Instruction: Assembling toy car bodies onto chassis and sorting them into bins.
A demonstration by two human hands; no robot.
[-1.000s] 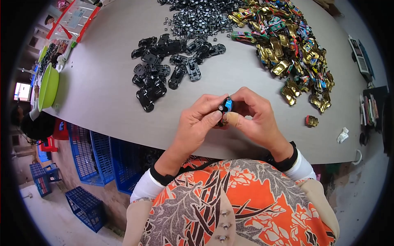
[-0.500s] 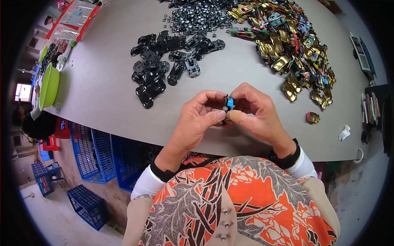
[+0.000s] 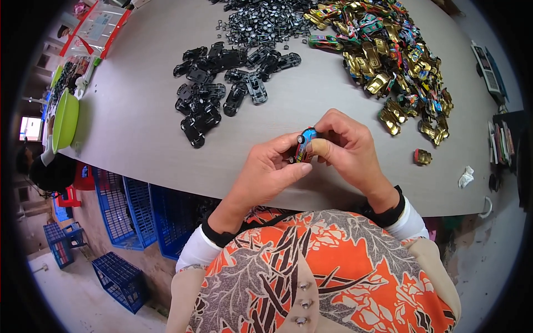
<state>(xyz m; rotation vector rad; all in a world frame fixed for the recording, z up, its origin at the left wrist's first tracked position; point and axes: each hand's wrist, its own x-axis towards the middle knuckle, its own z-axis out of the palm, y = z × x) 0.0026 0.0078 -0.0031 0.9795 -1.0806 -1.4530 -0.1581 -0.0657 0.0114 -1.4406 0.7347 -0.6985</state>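
Note:
Between my two hands is a small toy car (image 3: 302,147), blue and red with printed sides, tilted so that two of its wheels show. My left hand (image 3: 268,166) holds it from the left, with the thumb laid along its near end. From the other side my right hand (image 3: 345,143) grips it between a bent thumb and fingers; the thumb looks wrapped in a tan plaster. Part of the car is hidden behind the fingers. Beyond my hands to the left lie several black car chassis (image 3: 256,89). A lone gold and red car body (image 3: 422,157) sits right of my right hand.
Loose wheels (image 3: 261,25) are heaped at the far middle. A big pile of gold and coloured car bodies (image 3: 383,61) covers the far right. A crumpled white tissue (image 3: 466,176) lies near the right edge. Left are a green basin (image 3: 66,120) and blue crates (image 3: 119,205).
The toy car has been turned between my hands, so its printed side and wheels now show. My left thumb has moved away from my right thumb.

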